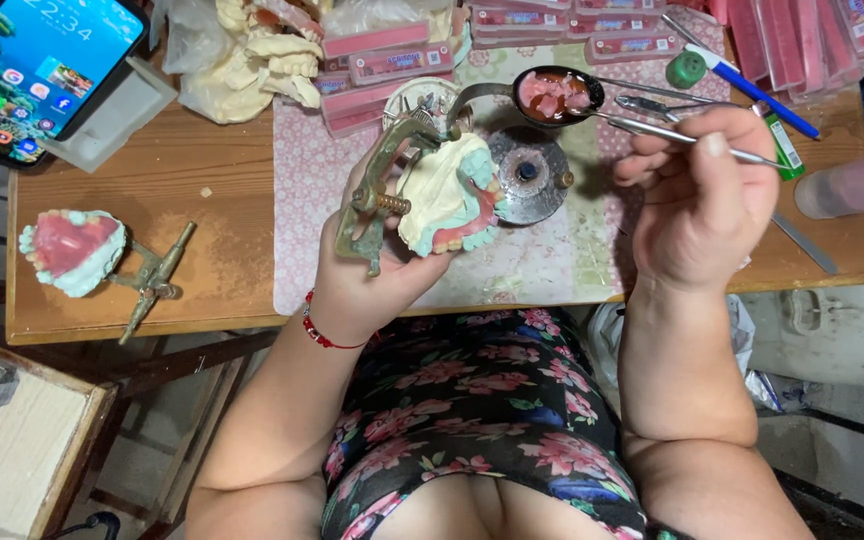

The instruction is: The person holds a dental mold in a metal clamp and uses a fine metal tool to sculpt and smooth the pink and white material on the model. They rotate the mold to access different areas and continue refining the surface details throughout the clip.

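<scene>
Left hand (372, 265) clamped on articulator (377, 195) bearing plaster cast (447, 190) with pink wax rim, held above surface (222, 200) edge. Right hand (697, 195) pinched shut on thin metal tool (652, 130), tip reaching ladle (555, 95) of pink wax. Second cast (70, 250) lies far left; phone (32, 70) beyond.

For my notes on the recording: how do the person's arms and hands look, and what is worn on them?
Both arms are bare, with no sleeves or gloves. The left hand has a red beaded bracelet at the wrist. The right hand wears nothing visible; its thumbnail looks unpainted.
</scene>
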